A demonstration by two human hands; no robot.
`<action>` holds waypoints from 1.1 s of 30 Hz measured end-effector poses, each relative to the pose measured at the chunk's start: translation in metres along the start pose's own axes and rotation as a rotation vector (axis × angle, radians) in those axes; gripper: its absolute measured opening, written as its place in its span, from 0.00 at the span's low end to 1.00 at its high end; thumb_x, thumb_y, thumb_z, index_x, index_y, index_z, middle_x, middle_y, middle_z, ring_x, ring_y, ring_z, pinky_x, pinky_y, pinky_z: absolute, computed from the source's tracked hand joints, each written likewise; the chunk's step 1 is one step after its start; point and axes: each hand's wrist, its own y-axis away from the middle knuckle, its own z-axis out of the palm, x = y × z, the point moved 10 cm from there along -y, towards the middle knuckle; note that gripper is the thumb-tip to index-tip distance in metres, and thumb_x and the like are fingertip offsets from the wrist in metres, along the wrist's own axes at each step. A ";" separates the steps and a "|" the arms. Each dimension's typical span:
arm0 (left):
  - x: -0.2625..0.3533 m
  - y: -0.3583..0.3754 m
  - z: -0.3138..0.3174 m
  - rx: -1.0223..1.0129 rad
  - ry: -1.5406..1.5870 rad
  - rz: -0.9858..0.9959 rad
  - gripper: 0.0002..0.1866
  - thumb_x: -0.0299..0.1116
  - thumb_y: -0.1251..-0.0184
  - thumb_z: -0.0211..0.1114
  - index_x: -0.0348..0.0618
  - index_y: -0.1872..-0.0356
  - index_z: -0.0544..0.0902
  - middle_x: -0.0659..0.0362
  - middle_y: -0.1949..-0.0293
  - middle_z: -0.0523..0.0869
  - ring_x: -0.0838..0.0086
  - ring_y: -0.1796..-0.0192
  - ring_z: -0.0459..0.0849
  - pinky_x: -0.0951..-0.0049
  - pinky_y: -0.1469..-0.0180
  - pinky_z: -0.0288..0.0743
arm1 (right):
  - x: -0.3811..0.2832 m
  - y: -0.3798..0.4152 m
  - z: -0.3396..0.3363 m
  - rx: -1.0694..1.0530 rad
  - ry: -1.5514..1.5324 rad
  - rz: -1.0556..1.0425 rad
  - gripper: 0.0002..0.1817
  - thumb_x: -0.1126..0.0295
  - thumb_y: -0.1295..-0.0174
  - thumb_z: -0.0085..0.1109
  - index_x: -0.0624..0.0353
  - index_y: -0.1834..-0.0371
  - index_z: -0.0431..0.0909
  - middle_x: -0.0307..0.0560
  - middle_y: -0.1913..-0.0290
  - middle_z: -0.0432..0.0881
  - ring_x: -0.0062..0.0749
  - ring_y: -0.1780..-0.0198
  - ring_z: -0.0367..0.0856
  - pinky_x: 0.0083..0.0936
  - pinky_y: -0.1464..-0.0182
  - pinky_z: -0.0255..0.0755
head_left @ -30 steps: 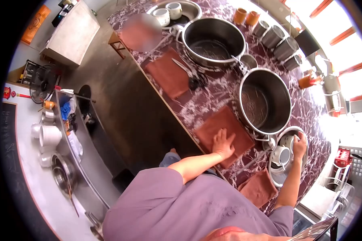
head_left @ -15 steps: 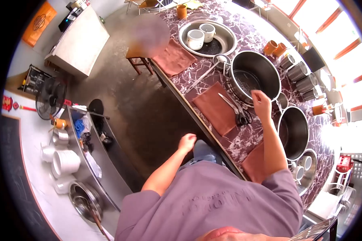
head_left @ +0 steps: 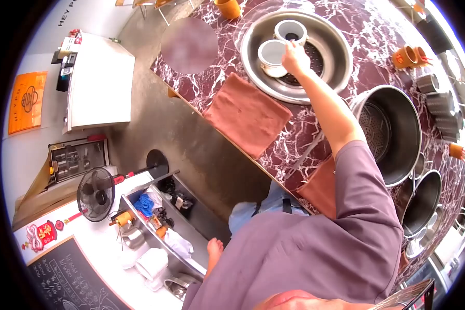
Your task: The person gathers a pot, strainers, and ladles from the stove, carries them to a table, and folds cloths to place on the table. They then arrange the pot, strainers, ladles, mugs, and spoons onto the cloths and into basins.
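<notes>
Over the wide metal basin (head_left: pixel 341 62), my right hand (head_left: pixel 296 59) reaches to two white cups. Its fingers are closed at the rim of the nearer cup (head_left: pixel 272 53); whether they grip it is too small to tell. Just behind stands the farther cup (head_left: pixel 290 31), inside the same basin. Low beside my body, away from the table, my left hand (head_left: pixel 215 248) hangs with its fingers partly visible and nothing seen in it.
A brown cloth (head_left: pixel 247 114) lies on the marbled table near its edge. Large dark pots (head_left: pixel 390 135) stand to the right, with orange cups (head_left: pixel 404 57) beyond. Left are a fan (head_left: pixel 95 194) and a cluttered metal shelf unit (head_left: pixel 191 235).
My right hand has moved from the large pot to the cups in the basin. The view has shifted toward the basin, and my left hand appears lower.
</notes>
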 end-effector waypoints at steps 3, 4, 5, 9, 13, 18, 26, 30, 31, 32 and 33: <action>0.048 0.002 0.011 -0.023 0.004 0.016 0.13 0.39 0.33 0.61 0.49 0.50 0.78 0.60 0.63 0.83 0.73 0.69 0.81 0.73 0.69 0.73 | 0.005 -0.022 0.011 0.086 0.087 -0.014 0.21 0.70 0.40 0.51 0.59 0.43 0.70 0.55 0.37 0.70 0.48 0.38 0.72 0.42 0.43 0.74; 0.082 0.002 0.035 -0.064 -0.025 0.058 0.13 0.39 0.32 0.62 0.50 0.50 0.78 0.60 0.64 0.84 0.75 0.69 0.81 0.75 0.70 0.73 | 0.009 -0.028 0.017 0.098 0.101 -0.034 0.17 0.70 0.40 0.50 0.58 0.46 0.72 0.54 0.41 0.73 0.47 0.40 0.74 0.42 0.46 0.76; 0.126 0.009 0.062 -0.103 -0.079 0.166 0.11 0.38 0.30 0.61 0.48 0.52 0.79 0.61 0.66 0.85 0.78 0.71 0.80 0.79 0.73 0.72 | 0.009 -0.035 0.014 0.102 0.107 -0.022 0.17 0.70 0.40 0.50 0.58 0.46 0.72 0.54 0.41 0.73 0.47 0.40 0.74 0.42 0.46 0.76; 0.319 0.052 0.205 -0.400 -0.275 0.776 0.08 0.32 0.27 0.57 0.40 0.55 0.80 0.63 0.72 0.81 0.84 0.74 0.74 0.84 0.73 0.66 | 0.017 -0.053 0.038 -0.192 0.223 0.020 0.10 0.71 0.38 0.47 0.58 0.57 0.76 0.51 0.50 0.80 0.46 0.52 0.83 0.41 0.55 0.80; 0.462 0.157 0.342 -0.672 -0.285 1.143 0.10 0.29 0.26 0.56 0.35 0.50 0.79 0.62 0.65 0.82 0.82 0.65 0.77 0.80 0.60 0.72 | 0.022 -0.061 0.047 -0.153 0.170 0.013 0.09 0.71 0.37 0.46 0.57 0.62 0.77 0.51 0.56 0.80 0.47 0.56 0.83 0.41 0.56 0.78; 0.534 0.303 0.502 -1.123 -0.304 1.390 0.10 0.27 0.32 0.59 0.33 0.54 0.81 0.54 0.59 0.86 0.74 0.57 0.83 0.75 0.52 0.76 | 0.021 -0.051 0.009 -0.056 0.191 0.034 0.06 0.69 0.42 0.56 0.54 0.63 0.76 0.46 0.58 0.79 0.49 0.58 0.83 0.42 0.57 0.78; 0.484 0.267 0.764 -0.804 -1.148 0.919 0.22 0.31 0.44 0.59 0.29 0.49 0.80 0.39 0.52 0.83 0.54 0.46 0.83 0.63 0.43 0.78 | -0.017 -0.001 -0.153 0.051 0.299 0.166 0.13 0.70 0.45 0.61 0.54 0.55 0.78 0.47 0.60 0.79 0.50 0.62 0.82 0.40 0.61 0.76; 0.491 0.264 0.783 -0.505 -1.206 1.228 0.18 0.32 0.35 0.57 0.34 0.46 0.74 0.43 0.48 0.81 0.56 0.47 0.84 0.62 0.47 0.80 | -0.045 0.047 -0.221 0.076 0.328 0.262 0.14 0.74 0.46 0.61 0.60 0.55 0.78 0.48 0.61 0.80 0.50 0.64 0.82 0.37 0.63 0.76; 0.497 0.277 0.779 -0.514 -1.237 1.275 0.17 0.32 0.32 0.55 0.35 0.45 0.73 0.44 0.49 0.82 0.56 0.48 0.84 0.61 0.47 0.81 | -0.054 0.057 -0.235 0.104 0.313 0.274 0.15 0.76 0.47 0.61 0.62 0.55 0.79 0.50 0.61 0.81 0.51 0.64 0.82 0.35 0.63 0.76; 0.494 0.272 0.786 -0.514 -1.237 1.272 0.16 0.32 0.30 0.50 0.35 0.47 0.74 0.45 0.50 0.83 0.57 0.49 0.85 0.62 0.48 0.81 | -0.061 0.068 -0.248 0.107 0.301 0.305 0.15 0.78 0.48 0.61 0.63 0.55 0.79 0.51 0.61 0.81 0.51 0.63 0.82 0.35 0.62 0.76; 0.492 0.268 0.790 -0.509 -1.261 1.298 0.15 0.33 0.28 0.46 0.35 0.48 0.75 0.46 0.52 0.84 0.56 0.51 0.86 0.61 0.49 0.81 | -0.067 0.081 -0.258 0.109 0.286 0.339 0.15 0.79 0.48 0.61 0.64 0.55 0.79 0.53 0.61 0.81 0.52 0.63 0.82 0.35 0.61 0.76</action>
